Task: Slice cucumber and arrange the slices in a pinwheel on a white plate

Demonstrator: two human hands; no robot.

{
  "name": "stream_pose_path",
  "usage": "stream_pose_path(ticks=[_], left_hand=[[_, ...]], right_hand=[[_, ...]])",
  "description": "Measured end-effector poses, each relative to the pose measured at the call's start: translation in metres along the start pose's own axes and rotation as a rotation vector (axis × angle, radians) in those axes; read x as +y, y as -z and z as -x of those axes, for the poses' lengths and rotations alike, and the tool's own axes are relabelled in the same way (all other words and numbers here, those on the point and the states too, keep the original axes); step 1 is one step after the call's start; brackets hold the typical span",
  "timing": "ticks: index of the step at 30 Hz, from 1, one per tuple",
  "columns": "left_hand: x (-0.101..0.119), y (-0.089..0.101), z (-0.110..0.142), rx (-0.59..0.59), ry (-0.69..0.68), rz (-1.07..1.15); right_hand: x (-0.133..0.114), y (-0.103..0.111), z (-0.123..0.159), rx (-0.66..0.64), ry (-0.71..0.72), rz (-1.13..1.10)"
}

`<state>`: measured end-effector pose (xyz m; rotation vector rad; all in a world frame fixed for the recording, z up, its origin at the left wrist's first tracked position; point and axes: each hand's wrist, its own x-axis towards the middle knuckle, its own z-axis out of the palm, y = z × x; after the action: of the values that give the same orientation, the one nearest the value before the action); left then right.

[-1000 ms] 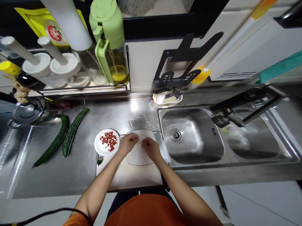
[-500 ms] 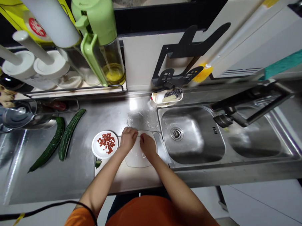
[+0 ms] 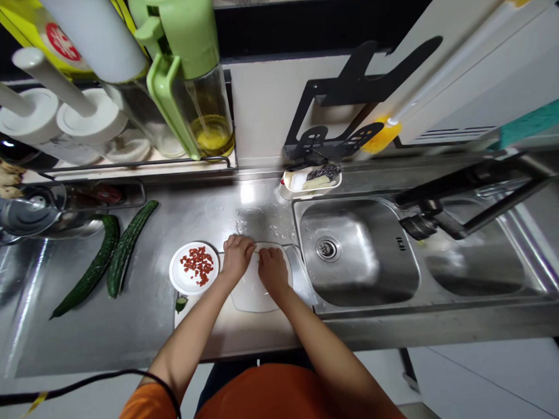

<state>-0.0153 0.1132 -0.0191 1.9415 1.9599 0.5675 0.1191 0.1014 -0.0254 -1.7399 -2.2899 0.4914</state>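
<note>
My left hand is closed, its curled fingers at the upper edge of a white, rounded-square plate-like thing. My right hand is closed too, knuckles up, over the same thing. The fingertips of both hands almost meet, and a small pale bit shows between them; what they pinch is too small to name. A cutting board lies underneath. Left of my hands, a round white plate holds small chopped red pieces. Below that plate lies a green cucumber end.
Two cucumbers lie on the steel counter at left. A flat silvery piece lies between board and sink. A black faucet overhangs the basins. Behind stand an oil bottle, jars and a small dish.
My right hand has turned slightly, its knuckles now more upward and its fingers nearer my left hand. My left hand stays about where it was. The view has shifted a little.
</note>
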Motion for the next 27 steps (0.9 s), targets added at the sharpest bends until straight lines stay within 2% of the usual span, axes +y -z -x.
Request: stream_pose_path(ticks=[6,10,15,21,27], left_hand=[[0.002,0.007,0.003,0.034,-0.043,-0.040],[0.004,0.011,0.019,0.056,-0.133,-0.079],[0.003,0.004,0.043,-0.076,-0.277,-0.154],[0.000,0.000,0.048,-0.207,-0.275,-0.285],[0.005,0.004,0.050,-0.251,-0.279,-0.394]], right_hand=[[0.006,0.001,0.001,0.062,0.076,-0.039],[0.009,0.009,0.010,0.101,0.149,-0.063],[0.008,0.007,0.030,0.113,0.261,0.019],[0.010,-0.008,0.042,0.093,0.266,0.132],[0.018,-0.003,0.041,0.042,0.312,0.121]])
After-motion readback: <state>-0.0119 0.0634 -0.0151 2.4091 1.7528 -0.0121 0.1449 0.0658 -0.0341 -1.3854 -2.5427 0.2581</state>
